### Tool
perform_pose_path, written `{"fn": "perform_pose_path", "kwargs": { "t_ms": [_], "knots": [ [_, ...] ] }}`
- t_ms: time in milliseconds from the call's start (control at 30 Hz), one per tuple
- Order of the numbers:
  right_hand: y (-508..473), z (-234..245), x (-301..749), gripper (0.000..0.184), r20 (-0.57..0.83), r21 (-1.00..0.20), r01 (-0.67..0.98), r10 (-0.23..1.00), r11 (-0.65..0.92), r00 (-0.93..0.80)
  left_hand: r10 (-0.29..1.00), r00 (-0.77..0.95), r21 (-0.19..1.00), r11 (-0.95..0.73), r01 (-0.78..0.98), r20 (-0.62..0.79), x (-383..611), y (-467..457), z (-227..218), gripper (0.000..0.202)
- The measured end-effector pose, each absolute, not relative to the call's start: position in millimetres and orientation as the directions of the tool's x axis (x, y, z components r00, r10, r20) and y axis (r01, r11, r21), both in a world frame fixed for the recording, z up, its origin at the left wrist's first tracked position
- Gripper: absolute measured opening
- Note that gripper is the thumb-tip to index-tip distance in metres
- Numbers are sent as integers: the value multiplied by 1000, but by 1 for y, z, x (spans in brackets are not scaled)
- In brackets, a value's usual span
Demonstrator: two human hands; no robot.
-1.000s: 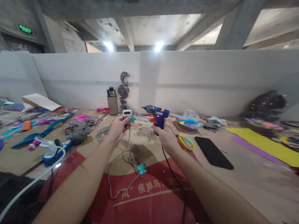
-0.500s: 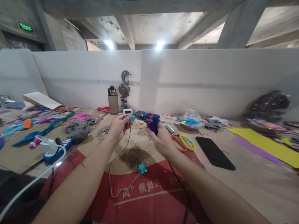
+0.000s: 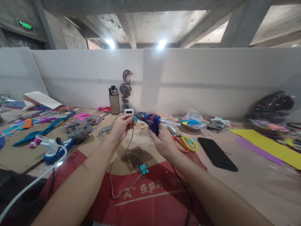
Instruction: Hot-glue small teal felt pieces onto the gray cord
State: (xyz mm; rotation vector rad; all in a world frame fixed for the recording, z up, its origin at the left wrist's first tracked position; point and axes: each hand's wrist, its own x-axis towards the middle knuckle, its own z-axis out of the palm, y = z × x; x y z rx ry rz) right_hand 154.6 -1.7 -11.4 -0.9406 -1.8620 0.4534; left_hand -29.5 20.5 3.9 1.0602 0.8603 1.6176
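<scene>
Nearby: scissors [image 3: 179,136], phone [image 3: 217,154] right of glue gun [image 3: 154,123]

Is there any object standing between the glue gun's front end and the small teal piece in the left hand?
Nothing visible: the blue glue gun, held in the right hand, has its front end close by the teal piece pinched in the left hand. Whether they touch, I cannot tell.

beyond grip: pale upright partition panels [image 3: 199,67] | above grip, farther back: concrete ceiling beams [image 3: 145,7], two glaring white lights [image 3: 161,44] | upper left of grip: lit green exit sign [image 3: 25,25] | below, right of grip: pinkish tabletop [image 3: 265,185]
</scene>
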Motion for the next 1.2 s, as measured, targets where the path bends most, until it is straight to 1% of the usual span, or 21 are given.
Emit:
{"fn": "perform_pose_path", "kwargs": {
  "t_ms": [267, 467, 633, 833, 1200],
  "knots": [
    [-4, -10, 154, 35, 590, -652, 426, 773, 627, -235, 960, -156, 893, -276, -356, 234, -29, 19, 5, 30],
    [-5, -8, 154, 32, 594, -646, 433, 770, 629, -232, 962, -139, 900, -268, -343, 234, -28, 18, 6, 29],
    [-6, -9, 156, 31, 620, -627, 447, 756, 638, -210, 957, -173, 896, -279, -347, 231, -29, 20, 6, 30],
    [-8, -8, 153, 30, 599, -628, 449, 763, 636, -244, 956, -165, 898, -287, -333, 245, -29, 20, 5, 30],
    [-8, -10, 153, 29, 623, -609, 448, 744, 655, -241, 957, -161, 892, -285, -349, 243, -29, 20, 5, 29]
  ]
}}
